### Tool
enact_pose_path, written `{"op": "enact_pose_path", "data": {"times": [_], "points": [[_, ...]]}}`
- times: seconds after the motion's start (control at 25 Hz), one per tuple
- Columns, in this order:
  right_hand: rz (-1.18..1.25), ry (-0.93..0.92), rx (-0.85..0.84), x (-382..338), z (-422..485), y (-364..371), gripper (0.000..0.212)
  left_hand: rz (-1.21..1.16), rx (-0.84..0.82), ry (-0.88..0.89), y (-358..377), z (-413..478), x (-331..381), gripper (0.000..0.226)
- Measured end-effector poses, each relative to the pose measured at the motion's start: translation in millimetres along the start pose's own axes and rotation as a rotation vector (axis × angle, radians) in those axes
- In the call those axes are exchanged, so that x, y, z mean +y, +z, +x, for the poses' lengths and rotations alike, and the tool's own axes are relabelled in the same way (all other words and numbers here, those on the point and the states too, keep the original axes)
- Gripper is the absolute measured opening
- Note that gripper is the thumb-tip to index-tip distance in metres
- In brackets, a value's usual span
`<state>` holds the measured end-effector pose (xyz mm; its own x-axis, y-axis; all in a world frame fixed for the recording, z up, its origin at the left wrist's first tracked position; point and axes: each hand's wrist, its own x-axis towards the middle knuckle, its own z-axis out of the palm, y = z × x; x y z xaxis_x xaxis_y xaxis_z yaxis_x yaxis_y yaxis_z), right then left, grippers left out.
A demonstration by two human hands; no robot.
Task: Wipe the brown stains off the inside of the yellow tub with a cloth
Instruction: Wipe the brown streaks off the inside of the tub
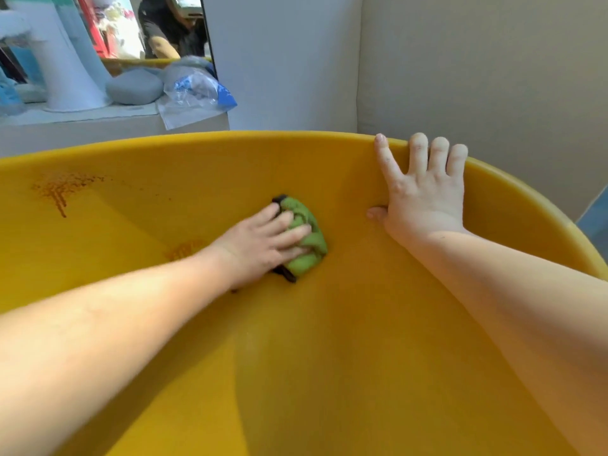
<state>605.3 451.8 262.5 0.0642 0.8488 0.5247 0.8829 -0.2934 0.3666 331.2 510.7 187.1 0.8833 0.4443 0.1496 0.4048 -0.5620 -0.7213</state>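
Green cloth [309, 225], half hidden beneath flat fingers [291, 233] of the left hand [253, 248] — right hand [424, 199] splayed against tub [263, 136] rim.

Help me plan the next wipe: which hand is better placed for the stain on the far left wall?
Left. The left hand presses the cloth inside the tub, on the same side as the stain. The right hand rests on its rim, without a cloth, and would have to cross over.
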Motion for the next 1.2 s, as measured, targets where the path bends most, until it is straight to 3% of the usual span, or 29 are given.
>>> {"op": "enact_pose_path", "data": {"times": [0.12, 0.28, 0.44, 0.52, 0.6, 0.68, 0.76, 0.84, 0.92, 1.0, 1.12, 1.2], "points": [[-0.005, 0.015, -0.049, -10, -4, -3, 0.11, 0.006, -0.201, -0.296, -20, 13, -39, 0.063], [0.168, -0.054, -0.072, -29, -22, -8, 0.099, -0.251, -0.278, -0.468, -25, -9, 21, 0.063], [0.378, -0.22, -0.295, -85, -63, -3, 0.094, -0.421, -0.311, -0.17, -12, -53, 84, 0.056], [0.577, -0.23, -0.386, -110, -76, -5, 0.089, -0.27, -0.238, 0.02, 4, -62, 63, 0.047], [0.737, -0.204, -0.402, -126, -77, -7, 0.089, -0.108, -0.189, 0.017, 14, -62, 20, 0.037], [0.777, -0.202, -0.439, -142, -75, -9, 0.093, -0.007, -0.174, -0.139, 10, -67, -21, 0.045], [0.764, -0.226, -0.504, -158, -78, -10, 0.098, -0.097, -0.277, -0.363, 11, -88, -27, 0.056], [0.73, -0.225, -0.548, -171, -84, -11, 0.105, -0.221, -0.317, -0.603, 5, -118, -4, 0.064], [0.634, -0.239, -0.553, -177, -90, -11, 0.118, -0.345, -0.351, -0.701, 2, -146, 40, 0.068], [0.493, -0.291, -0.559, -181, -92, -9, 0.128, -0.399, -0.404, -0.602, -2, -165, 60, 0.066], [0.418, -0.32, -0.557, -187, -92, -9, 0.132, -0.263, -0.336, -0.251, 9, -178, 9, 0.06], [0.41, -0.319, -0.551, -189, -91, -9, 0.131, -0.081, -0.34, -0.253, 12, -183, -34, 0.059]]}}
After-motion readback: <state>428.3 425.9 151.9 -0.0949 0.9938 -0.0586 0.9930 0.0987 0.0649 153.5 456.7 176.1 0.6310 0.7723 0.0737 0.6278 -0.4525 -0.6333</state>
